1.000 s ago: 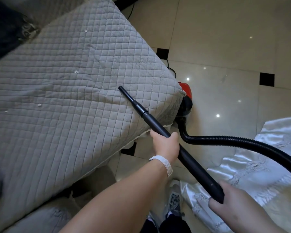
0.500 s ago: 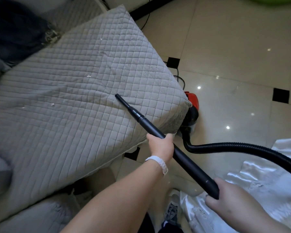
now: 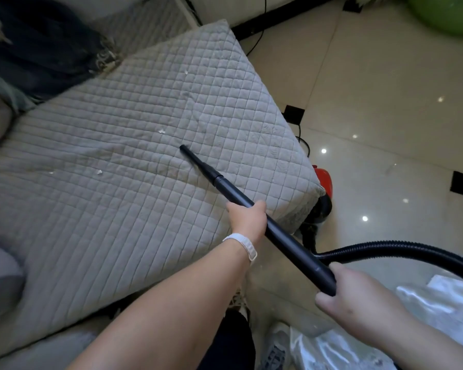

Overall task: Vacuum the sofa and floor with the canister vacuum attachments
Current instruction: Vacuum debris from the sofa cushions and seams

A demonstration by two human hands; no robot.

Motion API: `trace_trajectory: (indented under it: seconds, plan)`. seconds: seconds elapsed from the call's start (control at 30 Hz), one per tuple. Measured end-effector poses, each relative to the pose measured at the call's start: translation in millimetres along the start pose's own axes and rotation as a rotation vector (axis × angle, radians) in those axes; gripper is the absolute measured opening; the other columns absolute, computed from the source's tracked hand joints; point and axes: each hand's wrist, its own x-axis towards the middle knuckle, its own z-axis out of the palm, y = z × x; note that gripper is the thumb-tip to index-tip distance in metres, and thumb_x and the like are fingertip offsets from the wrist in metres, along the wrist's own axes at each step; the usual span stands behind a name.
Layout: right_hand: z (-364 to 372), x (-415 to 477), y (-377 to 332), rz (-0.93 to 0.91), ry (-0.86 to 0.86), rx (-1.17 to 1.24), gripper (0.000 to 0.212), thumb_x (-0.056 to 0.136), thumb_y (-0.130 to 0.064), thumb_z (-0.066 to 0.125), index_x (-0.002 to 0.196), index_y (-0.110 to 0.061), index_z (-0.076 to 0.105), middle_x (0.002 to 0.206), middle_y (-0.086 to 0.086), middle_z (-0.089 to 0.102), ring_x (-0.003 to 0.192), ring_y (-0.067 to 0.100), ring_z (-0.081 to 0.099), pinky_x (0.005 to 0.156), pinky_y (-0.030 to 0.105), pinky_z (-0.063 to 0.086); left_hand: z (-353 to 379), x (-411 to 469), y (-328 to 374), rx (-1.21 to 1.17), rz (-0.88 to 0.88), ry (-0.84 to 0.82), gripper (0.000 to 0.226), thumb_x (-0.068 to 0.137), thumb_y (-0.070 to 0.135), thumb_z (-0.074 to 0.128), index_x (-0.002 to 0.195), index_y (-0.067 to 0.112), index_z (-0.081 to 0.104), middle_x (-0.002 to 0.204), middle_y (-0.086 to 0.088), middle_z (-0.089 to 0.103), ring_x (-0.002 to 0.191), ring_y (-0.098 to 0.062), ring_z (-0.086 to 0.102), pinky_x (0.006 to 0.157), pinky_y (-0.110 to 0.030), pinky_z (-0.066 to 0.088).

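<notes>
Black plastic wand [image 3: 241, 201] is lying angled over the quilted sofa cushion [image 3: 118, 182], its nozzle tip near white crumbs [image 3: 161, 131]. The left hand [image 3: 247, 218] is gripping it mid-length; the right hand [image 3: 350, 297] is clasping its near end, where the ribbed hose [image 3: 412, 249] is curving right. The red canister [image 3: 324, 182] is sitting on the tiled floor [image 3: 385, 89] beyond.

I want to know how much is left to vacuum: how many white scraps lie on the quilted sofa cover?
4 visible: one far up the cover, one just beyond the nozzle tip, one mid-cover, a faint one further left. Smaller bits may be missed.
</notes>
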Motion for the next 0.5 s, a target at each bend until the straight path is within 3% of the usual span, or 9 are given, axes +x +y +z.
trace_trajectory:
  seconds: [0.23, 0.4, 0.5]
  plan:
    - [-21, 22, -40, -0.007, -0.006, -0.04, 0.022, 0.085, -0.042, 0.057, 0.082, -0.025, 0.044, 0.075, -0.005, 0.059, 0.063, 0.01, 0.056, 0.05, 0.027, 0.037, -18, 25, 33, -0.066, -0.016, 0.008, 0.041, 0.089, 0.016, 0.063, 0.123, 0.006, 0.041, 0.09, -0.006, 0.054, 0.073, -0.017, 0.056, 0.056, -0.027, 0.043]
    - [-34, 39, -66, -0.02, -0.011, -0.072, 0.022, 0.086, -0.041, 0.057, 0.082, -0.025, 0.043, 0.074, -0.003, 0.06, 0.063, 0.011, 0.055, 0.051, 0.026, 0.037, -30, 45, 53, -0.08, -0.022, 0.013, 0.039, 0.09, 0.016, 0.061, 0.122, 0.008, 0.04, 0.093, -0.005, 0.054, 0.073, -0.016, 0.055, 0.055, -0.025, 0.041]
    - [-43, 44, -79, -0.016, -0.009, -0.095, 0.021, 0.086, -0.041, 0.057, 0.082, -0.025, 0.043, 0.073, -0.003, 0.06, 0.063, 0.01, 0.056, 0.051, 0.026, 0.038, -35, 54, 63, -0.083, -0.036, 0.012, 0.038, 0.088, 0.018, 0.062, 0.118, 0.008, 0.041, 0.099, -0.009, 0.057, 0.079, -0.021, 0.057, 0.066, -0.03, 0.048]
